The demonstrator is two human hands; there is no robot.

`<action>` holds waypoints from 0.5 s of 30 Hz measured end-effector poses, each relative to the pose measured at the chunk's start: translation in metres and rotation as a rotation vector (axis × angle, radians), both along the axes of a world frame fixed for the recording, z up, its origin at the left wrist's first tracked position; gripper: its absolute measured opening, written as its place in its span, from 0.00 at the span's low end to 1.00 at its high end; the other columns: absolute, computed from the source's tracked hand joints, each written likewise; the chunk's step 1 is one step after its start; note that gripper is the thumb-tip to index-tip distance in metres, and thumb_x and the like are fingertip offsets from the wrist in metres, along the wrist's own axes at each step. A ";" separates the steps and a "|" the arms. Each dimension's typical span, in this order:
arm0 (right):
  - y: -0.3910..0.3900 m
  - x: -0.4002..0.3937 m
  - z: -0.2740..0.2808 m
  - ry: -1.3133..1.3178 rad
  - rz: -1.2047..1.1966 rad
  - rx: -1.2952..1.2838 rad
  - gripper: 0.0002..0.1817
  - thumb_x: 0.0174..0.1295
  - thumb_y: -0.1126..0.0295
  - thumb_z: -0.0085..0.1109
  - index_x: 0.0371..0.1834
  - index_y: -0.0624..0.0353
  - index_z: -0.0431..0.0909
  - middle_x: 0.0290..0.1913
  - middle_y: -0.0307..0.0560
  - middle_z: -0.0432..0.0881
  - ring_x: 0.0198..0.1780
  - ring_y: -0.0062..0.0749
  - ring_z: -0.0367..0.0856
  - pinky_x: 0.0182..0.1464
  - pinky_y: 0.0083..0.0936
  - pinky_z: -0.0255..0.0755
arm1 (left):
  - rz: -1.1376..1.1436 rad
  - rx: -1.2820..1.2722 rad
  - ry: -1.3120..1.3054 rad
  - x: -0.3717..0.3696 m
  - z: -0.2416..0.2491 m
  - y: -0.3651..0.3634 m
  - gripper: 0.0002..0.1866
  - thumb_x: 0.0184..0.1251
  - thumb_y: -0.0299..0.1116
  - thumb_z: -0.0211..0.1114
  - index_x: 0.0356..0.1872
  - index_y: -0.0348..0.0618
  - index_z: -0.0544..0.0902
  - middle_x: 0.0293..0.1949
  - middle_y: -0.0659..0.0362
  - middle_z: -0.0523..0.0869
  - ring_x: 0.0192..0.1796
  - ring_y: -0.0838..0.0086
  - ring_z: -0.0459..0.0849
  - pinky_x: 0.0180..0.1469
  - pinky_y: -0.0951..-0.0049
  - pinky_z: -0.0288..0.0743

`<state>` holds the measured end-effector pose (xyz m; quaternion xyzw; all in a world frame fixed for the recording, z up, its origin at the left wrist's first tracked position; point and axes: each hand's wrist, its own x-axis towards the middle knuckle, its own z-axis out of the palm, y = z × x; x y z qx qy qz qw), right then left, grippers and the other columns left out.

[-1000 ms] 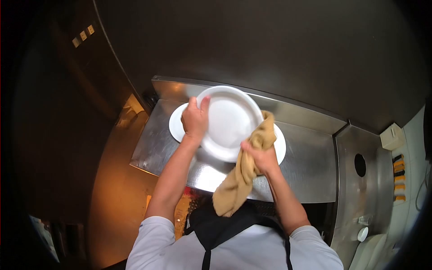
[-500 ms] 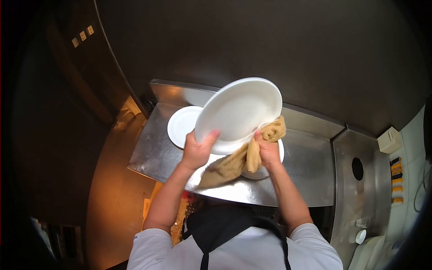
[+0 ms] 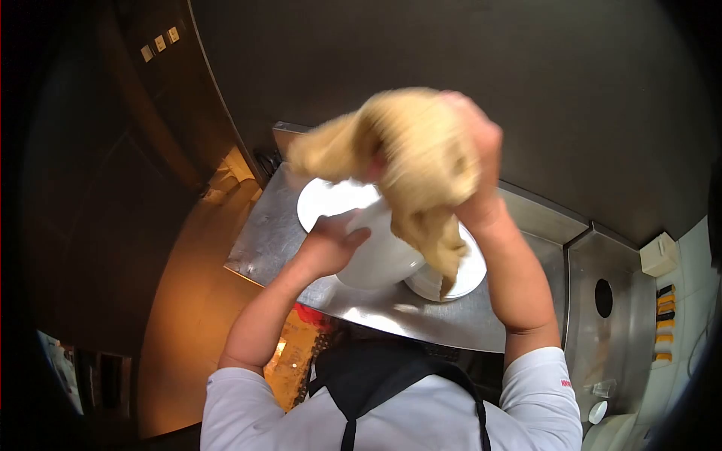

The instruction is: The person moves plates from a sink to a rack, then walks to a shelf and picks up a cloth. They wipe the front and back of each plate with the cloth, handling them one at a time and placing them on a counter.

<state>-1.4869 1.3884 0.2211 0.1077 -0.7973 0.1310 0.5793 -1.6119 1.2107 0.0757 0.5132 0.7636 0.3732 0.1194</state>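
My left hand (image 3: 332, 244) is closed on the left edge of a large white plate (image 3: 376, 255), held tilted over the steel counter. My right hand (image 3: 483, 161) is raised in front of the dark wall, its fingers wrapped in a tan cloth (image 3: 425, 150). Smeared by motion, the cloth hangs in loose folds and hides the plate's upper right part. Behind my left hand lies another white plate (image 3: 320, 207). To the right, partly covered by the cloth's hanging end, more white dishware (image 3: 470, 274) sits on the counter.
The steel counter (image 3: 259, 240) has a raised back edge. A steel unit with a round dark hole (image 3: 604, 298) stands at the right. Yellow-and-black-handled tools (image 3: 665, 308) hang on the right wall, below a white box (image 3: 659, 254). A small white dish (image 3: 598, 412) lies lower right.
My right hand has left the plate's rim and swung up with the cloth. The plate in my left hand has come down and tipped to a different angle.
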 end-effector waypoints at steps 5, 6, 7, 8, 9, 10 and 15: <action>0.061 0.052 0.004 -0.004 -0.366 -0.320 0.17 0.60 0.63 0.78 0.45 0.62 0.84 0.42 0.41 0.88 0.41 0.29 0.86 0.46 0.29 0.81 | 0.351 0.393 -0.920 -0.045 -0.097 -0.034 0.17 0.74 0.27 0.64 0.58 0.26 0.81 0.51 0.49 0.89 0.50 0.64 0.89 0.55 0.65 0.81; 0.070 0.061 -0.003 -0.016 -0.401 -0.410 0.18 0.64 0.60 0.75 0.49 0.61 0.84 0.45 0.39 0.86 0.45 0.26 0.84 0.50 0.26 0.79 | 0.420 0.476 -1.035 -0.050 -0.109 -0.039 0.16 0.74 0.25 0.63 0.58 0.25 0.81 0.52 0.49 0.89 0.50 0.63 0.89 0.55 0.66 0.81; 0.075 0.066 -0.013 0.013 -0.410 -0.430 0.20 0.64 0.59 0.76 0.50 0.61 0.83 0.45 0.39 0.86 0.45 0.25 0.83 0.51 0.27 0.79 | 0.486 0.509 -1.117 -0.056 -0.118 -0.041 0.18 0.74 0.23 0.61 0.61 0.24 0.78 0.55 0.48 0.87 0.54 0.63 0.87 0.58 0.65 0.80; 0.078 0.070 -0.023 0.048 -0.418 -0.449 0.22 0.64 0.57 0.76 0.51 0.61 0.82 0.45 0.39 0.85 0.46 0.25 0.82 0.52 0.27 0.78 | 0.533 0.547 -1.119 -0.059 -0.132 -0.041 0.19 0.75 0.23 0.60 0.62 0.24 0.77 0.57 0.46 0.86 0.55 0.61 0.87 0.58 0.64 0.81; 0.079 0.076 -0.034 0.010 -0.479 -0.506 0.24 0.62 0.56 0.78 0.53 0.61 0.81 0.47 0.40 0.85 0.49 0.26 0.81 0.55 0.28 0.77 | 0.576 0.586 -1.120 -0.063 -0.146 -0.039 0.20 0.75 0.23 0.60 0.64 0.24 0.75 0.58 0.45 0.85 0.57 0.60 0.86 0.59 0.63 0.81; 0.082 0.083 -0.049 0.005 -0.472 -0.540 0.25 0.62 0.56 0.78 0.54 0.62 0.81 0.48 0.41 0.84 0.50 0.26 0.81 0.56 0.28 0.77 | 0.618 0.624 -1.120 -0.066 -0.156 -0.037 0.21 0.76 0.22 0.59 0.66 0.24 0.73 0.60 0.44 0.84 0.59 0.59 0.86 0.60 0.63 0.81; 0.081 0.119 -0.126 0.063 -0.411 -0.938 0.29 0.63 0.55 0.77 0.58 0.65 0.78 0.54 0.44 0.83 0.54 0.27 0.81 0.60 0.28 0.75 | 0.753 0.701 -1.157 -0.071 -0.184 -0.022 0.21 0.72 0.19 0.60 0.64 0.23 0.74 0.60 0.46 0.84 0.60 0.60 0.85 0.61 0.65 0.78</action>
